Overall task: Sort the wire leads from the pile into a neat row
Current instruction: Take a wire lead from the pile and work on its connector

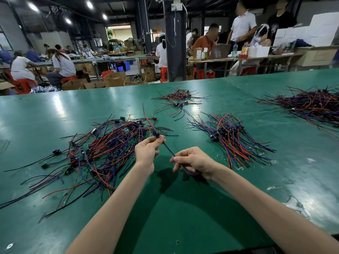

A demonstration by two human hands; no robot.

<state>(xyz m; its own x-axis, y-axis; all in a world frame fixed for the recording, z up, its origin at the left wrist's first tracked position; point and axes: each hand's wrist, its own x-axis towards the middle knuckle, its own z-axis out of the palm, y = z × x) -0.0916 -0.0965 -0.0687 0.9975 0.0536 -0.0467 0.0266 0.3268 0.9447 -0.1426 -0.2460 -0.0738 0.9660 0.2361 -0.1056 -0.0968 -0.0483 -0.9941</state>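
A tangled pile of red, blue and black wire leads [102,149] with small connectors lies on the green table to the left of my hands. A tidier fanned row of leads [233,136] lies to the right. Between them I hold one wire lead [168,150] above the table. My left hand [148,151] pinches it at its dark connector end, and a red strand runs up and away from there. My right hand [192,162] pinches the blue strand lower down, its tail running under the palm.
A small loose bunch of leads [179,99] lies further back, and a big heap [311,105] sits at the far right. The green table [174,208] spreads wide in front of me. People work at benches beyond the table's far edge.
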